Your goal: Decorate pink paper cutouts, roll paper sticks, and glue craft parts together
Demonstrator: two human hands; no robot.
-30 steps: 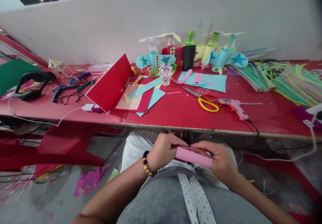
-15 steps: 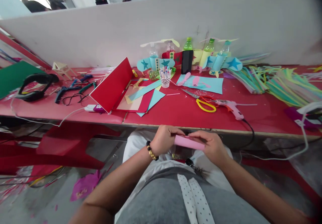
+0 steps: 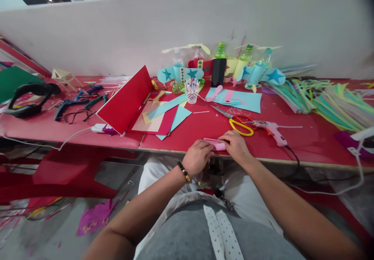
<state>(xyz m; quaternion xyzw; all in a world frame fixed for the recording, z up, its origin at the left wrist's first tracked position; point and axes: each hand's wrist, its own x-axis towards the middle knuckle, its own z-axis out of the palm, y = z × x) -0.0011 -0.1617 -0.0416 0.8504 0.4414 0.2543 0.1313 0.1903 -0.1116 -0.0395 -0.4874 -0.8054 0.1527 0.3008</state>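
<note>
Both my hands grip a pink piece of paper [image 3: 219,146], rolled or folded along its length, at the front edge of the red table [image 3: 175,145]. My left hand [image 3: 199,156] closes on its left end, and my right hand [image 3: 236,145] pinches the right end. Just beyond my right hand lie scissors [image 3: 241,127] with yellow and red handles. A pink glue gun [image 3: 273,131] rests to the right of them. Pink paper cut-outs [image 3: 229,95] lie on a light blue sheet [image 3: 251,101] farther back.
Bottle planes [image 3: 178,71] with paper wings line the wall around a black phone [image 3: 218,73]. A cup of pens [image 3: 192,94] stands mid-table. Left are an open red folder [image 3: 125,104], pliers [image 3: 73,102] and headphones [image 3: 29,100]; right, paper strips [image 3: 336,104].
My hands have lifted the pink paper from above my lap to the table's front edge. It now looks narrower, with its long sides turned up or folded.
</note>
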